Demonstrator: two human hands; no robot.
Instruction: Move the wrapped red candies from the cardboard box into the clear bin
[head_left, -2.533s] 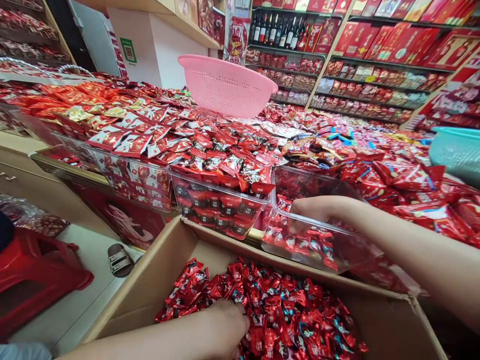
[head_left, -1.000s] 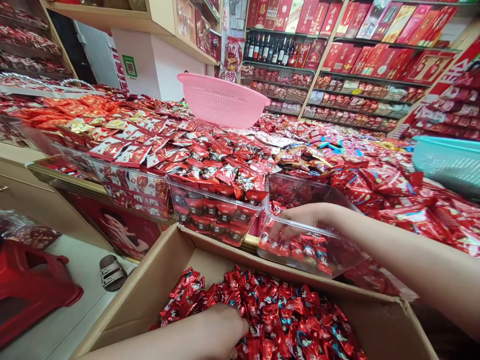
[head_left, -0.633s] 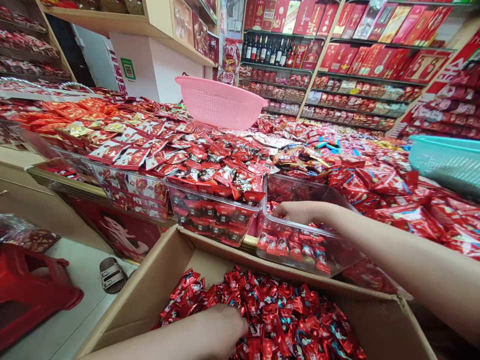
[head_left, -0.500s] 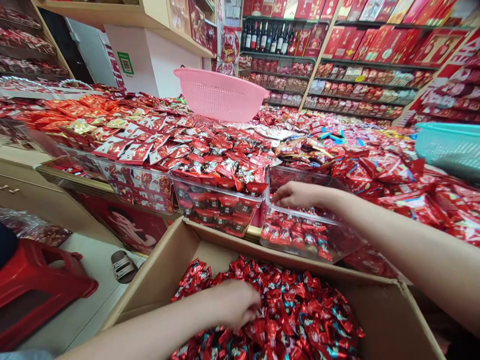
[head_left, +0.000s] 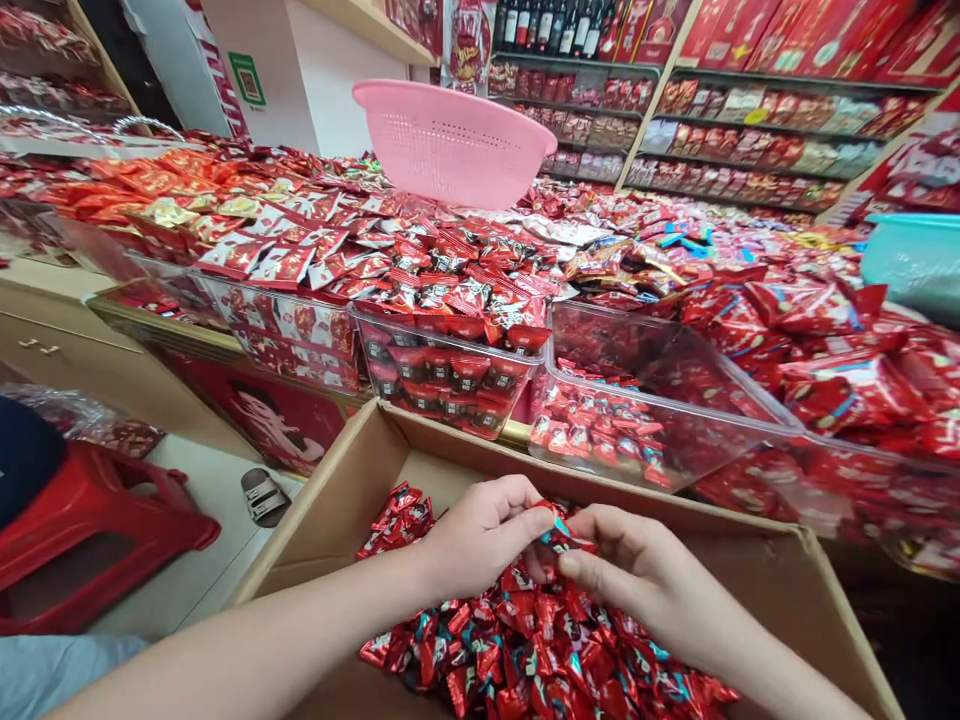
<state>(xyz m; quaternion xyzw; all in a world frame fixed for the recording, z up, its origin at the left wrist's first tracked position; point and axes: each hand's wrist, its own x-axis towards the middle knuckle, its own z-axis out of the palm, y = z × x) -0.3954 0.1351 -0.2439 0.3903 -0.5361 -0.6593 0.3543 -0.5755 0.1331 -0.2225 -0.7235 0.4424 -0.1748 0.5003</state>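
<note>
Over the open cardboard box (head_left: pixel 750 570), both hands meet around red-wrapped candies. My left hand (head_left: pixel 487 530) pinches a red and blue candy (head_left: pixel 556 533) between thumb and fingers. From the other side, my right hand (head_left: pixel 637 560) has its thumb and fingers closed on the candies' right end. Whether this is one candy or more is hard to tell. Beneath the hands lies a heap of the same candies (head_left: pixel 540 650). Just behind the box stands a clear bin (head_left: pixel 600 440), partly filled with neatly laid red candies.
Left of that bin, another clear bin (head_left: pixel 442 385) is piled high with red packets. A pink basket (head_left: pixel 457 145) rests on the candy display, and a teal basket (head_left: pixel 911 260) is at the right. A red stool (head_left: pixel 97 540) and a slipper (head_left: pixel 264 497) are on the floor.
My right hand has left the clear bin and come down over the box. My left hand has risen from the heap with candy in its fingers. The view has tilted lower.
</note>
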